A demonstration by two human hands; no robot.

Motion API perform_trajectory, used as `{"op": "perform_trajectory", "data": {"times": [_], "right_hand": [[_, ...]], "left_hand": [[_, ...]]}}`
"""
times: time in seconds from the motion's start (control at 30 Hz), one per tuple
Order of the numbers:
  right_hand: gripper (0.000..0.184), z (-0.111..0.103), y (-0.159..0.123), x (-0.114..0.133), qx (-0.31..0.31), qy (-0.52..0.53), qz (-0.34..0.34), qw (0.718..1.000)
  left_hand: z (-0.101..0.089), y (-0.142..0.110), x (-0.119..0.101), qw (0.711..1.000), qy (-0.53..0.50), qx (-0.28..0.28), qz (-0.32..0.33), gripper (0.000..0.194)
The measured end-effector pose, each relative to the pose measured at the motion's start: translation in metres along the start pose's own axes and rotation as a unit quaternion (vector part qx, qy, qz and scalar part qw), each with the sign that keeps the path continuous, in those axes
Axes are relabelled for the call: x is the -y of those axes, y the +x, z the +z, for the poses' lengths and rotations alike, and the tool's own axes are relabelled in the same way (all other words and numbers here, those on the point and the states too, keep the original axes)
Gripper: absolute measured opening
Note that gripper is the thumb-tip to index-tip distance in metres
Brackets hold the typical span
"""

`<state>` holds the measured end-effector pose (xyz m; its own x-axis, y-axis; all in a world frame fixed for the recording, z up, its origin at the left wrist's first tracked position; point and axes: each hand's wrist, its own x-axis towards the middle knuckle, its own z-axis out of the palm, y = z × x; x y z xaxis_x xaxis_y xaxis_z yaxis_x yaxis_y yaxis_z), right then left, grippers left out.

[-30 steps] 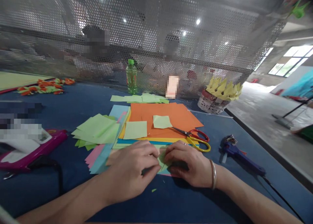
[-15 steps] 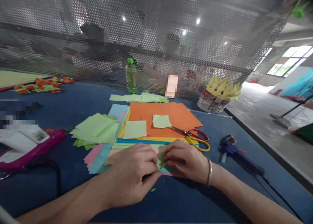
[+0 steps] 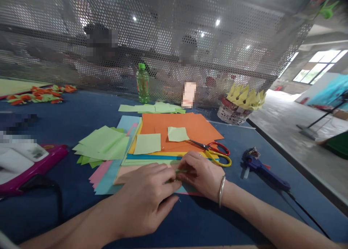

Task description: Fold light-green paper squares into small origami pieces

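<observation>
The right hand [image 3: 199,171] pinched a small green paper [image 3: 181,171], mostly hidden, over the near edge of the paper stack [image 3: 163,119]; whether the left hand [image 3: 152,193] beside it gripped too, I couldn't tell. Uneven finger pressure could have creased it askew, or a rightward nudge shifted the scissors [image 3: 208,148]. No writing was legible, even on the bottle [image 3: 143,85].

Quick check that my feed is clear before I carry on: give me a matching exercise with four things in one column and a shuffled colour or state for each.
1. Scissors
2. Bottle
3. Glue gun
4. Right hand

A. Dark blue, lying down
B. Bangle at its wrist
C. Red and yellow handles
D. Upright, green cap

Pairs: 1-C, 2-D, 3-A, 4-B
</observation>
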<state>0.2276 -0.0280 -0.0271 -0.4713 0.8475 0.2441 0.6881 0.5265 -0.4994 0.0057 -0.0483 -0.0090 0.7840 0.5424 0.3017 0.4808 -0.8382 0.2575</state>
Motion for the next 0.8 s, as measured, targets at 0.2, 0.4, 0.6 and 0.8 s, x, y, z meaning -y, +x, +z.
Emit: {"op": "perform_trajectory", "data": {"times": [0.2, 0.4, 0.6, 0.8], "right_hand": [[0.019, 0.000, 0.001, 0.000, 0.009, -0.008, 0.004, 1.000], [0.019, -0.003, 0.000, -0.004, 0.036, 0.031, 0.018, 0.999], [0.027, -0.004, -0.001, -0.007, 0.035, 0.031, 0.001, 0.999], [0.027, -0.004, -0.003, -0.009, 0.018, 0.041, -0.022, 0.999]], "left_hand": [[0.002, -0.001, 0.000, 0.999, -0.007, 0.033, -0.020, 0.019], [0.000, -0.001, 0.001, 0.999, -0.018, 0.033, -0.020, 0.018], [-0.001, 0.000, 0.003, 0.999, -0.037, 0.021, -0.022, 0.020], [-0.001, 0.000, 0.003, 0.998, -0.057, -0.012, -0.033, 0.020]]}}
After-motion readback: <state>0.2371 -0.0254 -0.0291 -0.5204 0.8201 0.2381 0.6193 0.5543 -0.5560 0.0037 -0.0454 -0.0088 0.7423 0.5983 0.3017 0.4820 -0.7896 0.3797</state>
